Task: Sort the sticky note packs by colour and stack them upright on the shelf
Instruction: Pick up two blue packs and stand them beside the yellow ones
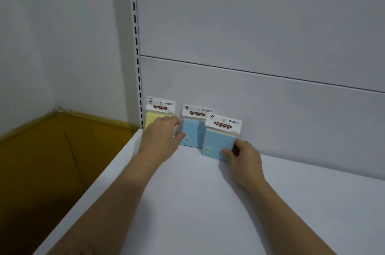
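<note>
Standing front blue pack (218, 143) btwn rt fingers (226, 153)

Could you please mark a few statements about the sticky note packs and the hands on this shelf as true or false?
1. Three packs stand on the shelf. True.
2. The yellow pack is the rightmost. False: it is the leftmost, beside the slotted upright.
3. The right hand pinches the front blue pack at its lower right corner. True.
4. The left hand also holds the front blue pack. False: it lies over the yellow pack, with its thumb by the rear blue pack.
</note>
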A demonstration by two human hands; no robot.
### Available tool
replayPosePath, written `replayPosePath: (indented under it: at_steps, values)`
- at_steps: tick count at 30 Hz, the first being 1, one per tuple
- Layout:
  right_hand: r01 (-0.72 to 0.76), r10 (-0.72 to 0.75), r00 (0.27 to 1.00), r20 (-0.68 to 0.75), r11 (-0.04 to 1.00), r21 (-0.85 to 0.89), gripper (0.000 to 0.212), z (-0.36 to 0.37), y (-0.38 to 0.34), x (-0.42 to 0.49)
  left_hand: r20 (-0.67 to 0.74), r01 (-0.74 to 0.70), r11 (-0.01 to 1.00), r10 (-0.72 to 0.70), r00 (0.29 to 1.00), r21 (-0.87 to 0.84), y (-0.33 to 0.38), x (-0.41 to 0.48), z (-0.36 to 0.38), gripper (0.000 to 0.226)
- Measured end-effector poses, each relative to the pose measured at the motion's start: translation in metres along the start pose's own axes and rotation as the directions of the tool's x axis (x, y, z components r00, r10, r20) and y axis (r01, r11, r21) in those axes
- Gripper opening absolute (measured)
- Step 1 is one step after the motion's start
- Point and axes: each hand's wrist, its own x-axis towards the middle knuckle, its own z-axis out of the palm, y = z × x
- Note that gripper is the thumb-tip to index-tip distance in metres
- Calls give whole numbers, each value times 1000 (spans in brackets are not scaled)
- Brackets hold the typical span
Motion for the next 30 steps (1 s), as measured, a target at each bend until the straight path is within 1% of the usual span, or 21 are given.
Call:
replayPosePath:
  at_steps: [2, 4, 7, 9, 16, 21, 25, 30]
  values:
    - [-23, 24, 1000, -11, 994, 104, 15, -1, -6, -2, 44, -50, 995, 46, 998, 85, -5, -5, -4, 45]
    - [-44, 44, 999, 2, 982, 183, 14, 0, -14, -3, 78, -52, 991, 42, 996, 124, -15, -14, -6, 51]
    - [-39, 33, 999, 40, 983, 179, 14, 8, -27, 2, 154, 7, 994, -24, 988, 112, -29, -24, -6, 62]
    - [-40, 32, 998, 47, 985, 168, 15, 16, -35, 6, 172, 19, 996, -35, 984, 92, -33, -25, -7, 66]
    - [-117, 136, 989, -61, 963, 241, 20, 43, -40, 16, 191, -20, 995, 1, 982, 101, -36, -17, -8, 59]
    - [-92, 107, 992, -63, 974, 208, 23, 47, -37, 19, 197, -76, 990, 52, 979, 115, -32, -11, -3, 54]
    - [-70, 82, 994, -68, 984, 164, 23, 50, -38, 19, 209, -67, 988, 37, 977, 139, -28, -8, 1, 55]
    - [-65, 74, 995, -67, 990, 126, 24, 52, -35, 20, 165, -86, 986, 62, 984, 142, -31, -7, 3, 53]
